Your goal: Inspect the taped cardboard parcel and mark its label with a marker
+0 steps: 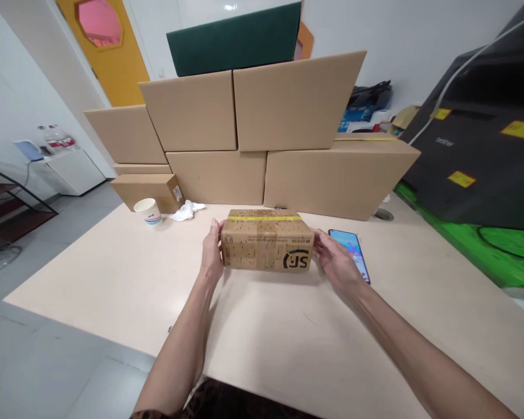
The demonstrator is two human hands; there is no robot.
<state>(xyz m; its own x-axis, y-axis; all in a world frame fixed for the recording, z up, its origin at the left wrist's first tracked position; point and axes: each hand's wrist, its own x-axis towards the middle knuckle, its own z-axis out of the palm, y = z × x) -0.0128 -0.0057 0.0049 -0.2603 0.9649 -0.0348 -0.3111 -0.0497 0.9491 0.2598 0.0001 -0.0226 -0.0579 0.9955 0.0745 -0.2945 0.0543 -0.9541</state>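
A small brown cardboard box (266, 247) is at the middle of the table, between my two hands. Yellow tape runs along its top, and a black "SF" logo shows upside down on the front face. My left hand (212, 250) grips the box's left end, thumb up near the top edge. At the opposite end, my right hand (337, 261) presses its fingers on the box's right side. The far fingers of both hands are partly hidden by the box. Beside my right hand lies a phone (353, 250) with its screen lit.
Behind the box rises a stack of large cardboard boxes (213, 177), topped by a dark green box (236, 41). A paper cup (148, 211), a crumpled tissue (187, 210) and a smaller carton (146, 189) stand at the table's back left. A black machine (475, 139) is at right.
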